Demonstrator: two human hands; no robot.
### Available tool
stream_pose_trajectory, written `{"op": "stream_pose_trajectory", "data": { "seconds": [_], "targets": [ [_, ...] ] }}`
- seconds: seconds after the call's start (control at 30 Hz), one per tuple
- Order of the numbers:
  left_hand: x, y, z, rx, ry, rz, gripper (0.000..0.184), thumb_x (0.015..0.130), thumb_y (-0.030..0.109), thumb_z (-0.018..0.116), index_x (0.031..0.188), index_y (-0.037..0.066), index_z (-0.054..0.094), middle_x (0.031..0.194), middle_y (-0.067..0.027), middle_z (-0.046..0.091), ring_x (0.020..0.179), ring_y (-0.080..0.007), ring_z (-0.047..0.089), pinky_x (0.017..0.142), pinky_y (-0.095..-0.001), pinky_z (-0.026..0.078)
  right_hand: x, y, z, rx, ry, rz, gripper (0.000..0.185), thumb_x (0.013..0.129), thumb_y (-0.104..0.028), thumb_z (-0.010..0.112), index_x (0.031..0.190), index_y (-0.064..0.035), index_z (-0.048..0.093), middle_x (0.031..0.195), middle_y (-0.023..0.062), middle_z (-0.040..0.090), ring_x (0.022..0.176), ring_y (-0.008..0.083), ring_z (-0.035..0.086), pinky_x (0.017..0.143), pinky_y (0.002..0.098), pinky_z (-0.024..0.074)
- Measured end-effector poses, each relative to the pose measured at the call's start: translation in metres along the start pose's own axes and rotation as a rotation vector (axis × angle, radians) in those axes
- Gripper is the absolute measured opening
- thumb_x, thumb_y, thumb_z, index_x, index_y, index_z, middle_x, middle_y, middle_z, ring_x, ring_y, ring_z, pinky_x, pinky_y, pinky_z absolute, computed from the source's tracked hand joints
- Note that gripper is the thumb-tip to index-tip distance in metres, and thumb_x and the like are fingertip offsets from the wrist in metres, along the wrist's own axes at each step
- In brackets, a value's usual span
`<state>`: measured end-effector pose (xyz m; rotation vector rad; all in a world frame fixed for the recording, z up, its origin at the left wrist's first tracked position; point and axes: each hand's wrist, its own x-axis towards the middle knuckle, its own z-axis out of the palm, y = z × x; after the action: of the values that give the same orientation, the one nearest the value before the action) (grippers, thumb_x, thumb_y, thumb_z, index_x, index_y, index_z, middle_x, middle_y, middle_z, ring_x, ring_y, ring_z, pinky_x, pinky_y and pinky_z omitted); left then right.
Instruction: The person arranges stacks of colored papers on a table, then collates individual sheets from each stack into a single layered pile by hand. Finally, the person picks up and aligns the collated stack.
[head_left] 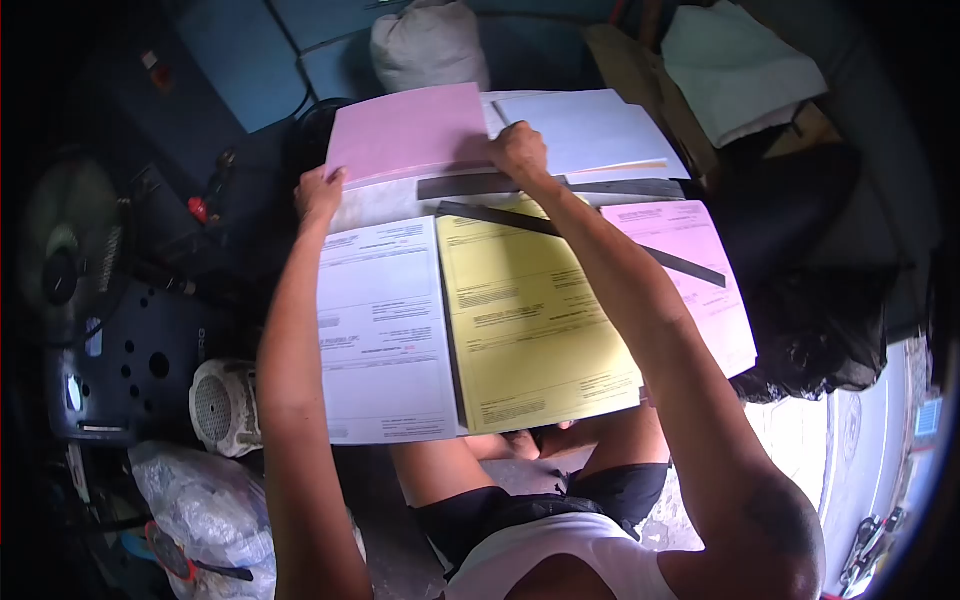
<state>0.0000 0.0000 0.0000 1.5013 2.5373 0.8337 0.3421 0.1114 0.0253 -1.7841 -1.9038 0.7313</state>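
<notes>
Several paper stacks [530, 350] are spread across a white table [378, 202] in a shadowed room. At the far left, the blank pink stack [410, 130], long axis left-to-right, is pinched by the left hand [320, 192]; the right hand [519, 152] is curled at its other corner, grip unclear.

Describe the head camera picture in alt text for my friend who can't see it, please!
A person's left hand and right hand are at the near corners of a plain pink stack of paper. Nearer lie printed white forms, yellow forms and pink forms, with a narrow dark strip on the yellow ones. A fan is at the left.
</notes>
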Motion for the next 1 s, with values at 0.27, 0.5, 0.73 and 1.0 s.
{"op": "stream_pose_trajectory", "data": {
  "seconds": [0.27,0.5,0.73,1.0],
  "targets": [
    [-0.026,0.073,-0.011,0.067,0.362,0.345,0.048,0.096,0.036,0.068,0.133,0.005,0.064,0.139,-0.0188,0.060,0.130,-0.0383,0.056,0.109,-0.0452,0.045,0.029,0.091,-0.130,-0.207,0.449,0.021,0.028,0.079,-0.021,0.071,0.100,-0.0051,0.077,0.109,0.0217,0.074,0.109,0.0405,0.070,0.095,0.0453,0.0567],
    [-0.096,0.207,0.004,0.206,0.029,1.080,0.037,0.094,0.025,0.071,0.125,0.006,0.070,0.142,-0.0142,0.058,0.139,-0.0331,0.047,0.116,-0.0433,0.039,0.074,0.273,-0.209,-0.187,0.366,0.245,0.052,0.078,-0.027,0.077,0.122,-0.0014,0.069,0.114,0.0206,0.072,0.104,0.0399,0.071,0.092,0.0440,0.0570],
    [-0.100,0.292,0.084,0.170,-0.319,0.929,0.044,0.094,0.035,0.070,0.129,0.007,0.068,0.141,-0.0145,0.059,0.137,-0.0308,0.049,0.112,-0.0458,0.043,0.057,0.273,-0.218,0.232,0.378,0.406,0.038,0.073,-0.022,0.087,0.098,0.0022,0.072,0.086,0.0125,0.075,0.076,0.0214,0.075,0.068,0.0316,0.0610],
    [-0.090,0.305,0.109,0.183,-0.428,0.741,0.055,0.090,0.044,0.074,0.132,0.010,0.067,0.139,-0.0132,0.061,0.129,-0.0320,0.059,0.109,-0.0447,0.047,0.039,0.247,-0.221,-0.318,0.462,0.174,0.027,0.080,-0.019,0.070,0.098,0.0009,0.074,0.096,0.0197,0.077,0.092,0.0337,0.076,0.080,0.0411,0.0613]
  ]
}}
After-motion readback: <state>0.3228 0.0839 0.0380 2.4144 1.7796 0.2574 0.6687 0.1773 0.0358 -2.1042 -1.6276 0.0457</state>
